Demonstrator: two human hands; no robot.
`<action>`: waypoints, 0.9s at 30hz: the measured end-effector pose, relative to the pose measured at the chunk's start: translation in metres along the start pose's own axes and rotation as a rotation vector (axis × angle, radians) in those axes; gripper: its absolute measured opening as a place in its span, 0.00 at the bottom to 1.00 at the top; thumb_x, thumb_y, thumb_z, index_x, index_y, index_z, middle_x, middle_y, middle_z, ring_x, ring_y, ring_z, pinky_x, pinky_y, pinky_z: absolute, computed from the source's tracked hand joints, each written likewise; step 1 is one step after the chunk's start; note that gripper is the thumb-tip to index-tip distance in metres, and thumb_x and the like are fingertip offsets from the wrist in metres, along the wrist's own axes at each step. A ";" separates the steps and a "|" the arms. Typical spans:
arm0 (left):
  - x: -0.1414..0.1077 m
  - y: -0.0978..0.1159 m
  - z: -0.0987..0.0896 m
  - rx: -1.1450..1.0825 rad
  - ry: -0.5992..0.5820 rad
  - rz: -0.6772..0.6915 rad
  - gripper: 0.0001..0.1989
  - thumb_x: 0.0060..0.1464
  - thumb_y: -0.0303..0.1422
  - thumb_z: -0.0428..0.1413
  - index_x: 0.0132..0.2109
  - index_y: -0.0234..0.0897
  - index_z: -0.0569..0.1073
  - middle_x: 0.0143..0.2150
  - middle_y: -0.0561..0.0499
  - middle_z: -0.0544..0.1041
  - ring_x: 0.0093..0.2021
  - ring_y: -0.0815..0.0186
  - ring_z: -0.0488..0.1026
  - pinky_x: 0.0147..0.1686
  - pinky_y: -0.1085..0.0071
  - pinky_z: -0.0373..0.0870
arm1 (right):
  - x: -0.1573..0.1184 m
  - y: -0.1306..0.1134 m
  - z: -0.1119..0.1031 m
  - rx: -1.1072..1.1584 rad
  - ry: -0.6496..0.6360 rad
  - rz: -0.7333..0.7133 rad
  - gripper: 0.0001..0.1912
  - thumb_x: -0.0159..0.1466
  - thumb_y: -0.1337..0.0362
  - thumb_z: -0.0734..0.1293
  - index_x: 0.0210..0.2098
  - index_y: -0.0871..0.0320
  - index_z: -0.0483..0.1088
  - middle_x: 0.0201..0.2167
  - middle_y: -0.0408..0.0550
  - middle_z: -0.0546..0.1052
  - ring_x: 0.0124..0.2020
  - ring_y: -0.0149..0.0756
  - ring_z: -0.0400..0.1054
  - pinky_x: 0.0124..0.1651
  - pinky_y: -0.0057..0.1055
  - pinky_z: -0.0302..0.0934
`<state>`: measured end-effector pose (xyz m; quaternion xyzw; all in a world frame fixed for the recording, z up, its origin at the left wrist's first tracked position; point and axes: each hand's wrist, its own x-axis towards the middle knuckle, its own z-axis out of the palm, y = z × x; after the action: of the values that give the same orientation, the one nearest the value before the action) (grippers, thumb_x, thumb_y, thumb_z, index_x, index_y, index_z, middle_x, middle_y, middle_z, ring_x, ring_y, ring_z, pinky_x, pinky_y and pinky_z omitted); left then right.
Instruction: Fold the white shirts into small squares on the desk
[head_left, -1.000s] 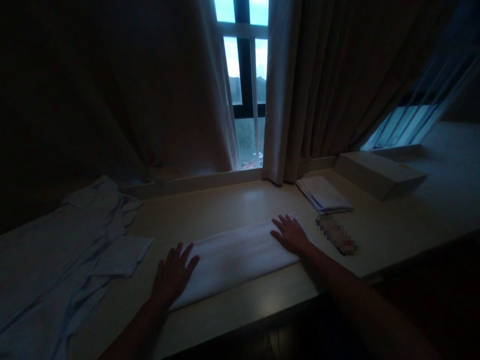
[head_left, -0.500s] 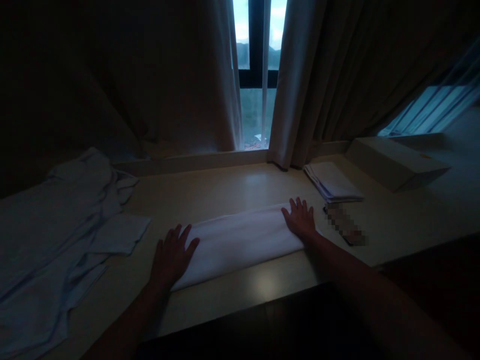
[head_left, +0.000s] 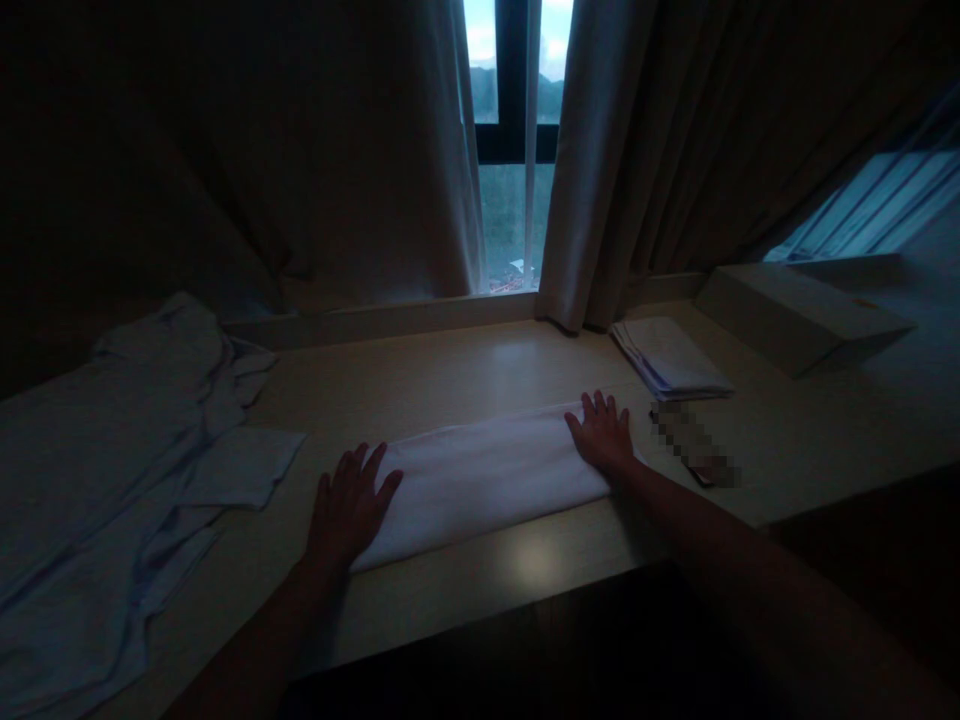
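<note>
A white cloth [head_left: 480, 480], folded into a long flat strip, lies across the light table [head_left: 420, 385] in front of me. My left hand [head_left: 351, 505] rests on the strip's left end, fingers spread and thumb over the fabric. At the opposite end my right hand [head_left: 602, 432] lies flat with its fingers apart. Neither hand grasps the cloth. The fabric beneath both palms is hidden.
Loose white cloths [head_left: 150, 450] are heaped at the left. On the right are a folded white cloth [head_left: 671, 358], a blurred-out flat object [head_left: 697, 445] and a pale box [head_left: 806, 315]. Dark curtains [head_left: 360, 170] hang behind, around a narrow window gap [head_left: 510, 220].
Both hands stay on the ends of the cloth strip, almost still. The view has shifted very slightly, and nothing has been picked up or let go.
</note>
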<state>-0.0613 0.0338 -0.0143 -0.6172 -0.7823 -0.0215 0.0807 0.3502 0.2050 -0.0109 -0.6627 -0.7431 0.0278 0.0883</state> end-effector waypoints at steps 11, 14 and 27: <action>-0.011 0.010 -0.004 -0.006 0.033 -0.045 0.33 0.62 0.50 0.35 0.69 0.41 0.51 0.71 0.43 0.52 0.70 0.49 0.46 0.63 0.47 0.46 | 0.003 -0.009 -0.026 -0.022 -0.111 0.047 0.39 0.68 0.43 0.47 0.69 0.61 0.46 0.71 0.58 0.43 0.70 0.56 0.31 0.65 0.58 0.25; -0.014 0.010 -0.005 -0.007 0.047 -0.031 0.33 0.62 0.49 0.35 0.69 0.41 0.51 0.71 0.43 0.51 0.70 0.49 0.45 0.63 0.47 0.46 | -0.001 -0.042 -0.039 -0.013 -0.075 -0.043 0.39 0.68 0.43 0.47 0.69 0.64 0.45 0.71 0.58 0.42 0.71 0.53 0.27 0.66 0.58 0.20; -0.015 0.009 -0.007 0.006 0.048 -0.005 0.32 0.62 0.48 0.36 0.70 0.41 0.50 0.71 0.42 0.51 0.70 0.49 0.44 0.63 0.46 0.46 | -0.114 -0.188 -0.010 0.237 -0.122 -0.747 0.40 0.66 0.38 0.48 0.69 0.55 0.46 0.70 0.50 0.47 0.71 0.49 0.35 0.69 0.53 0.31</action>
<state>-0.0484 0.0210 -0.0098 -0.6145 -0.7817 -0.0340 0.1013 0.1801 0.0692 0.0178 -0.3289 -0.9286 0.1186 0.1240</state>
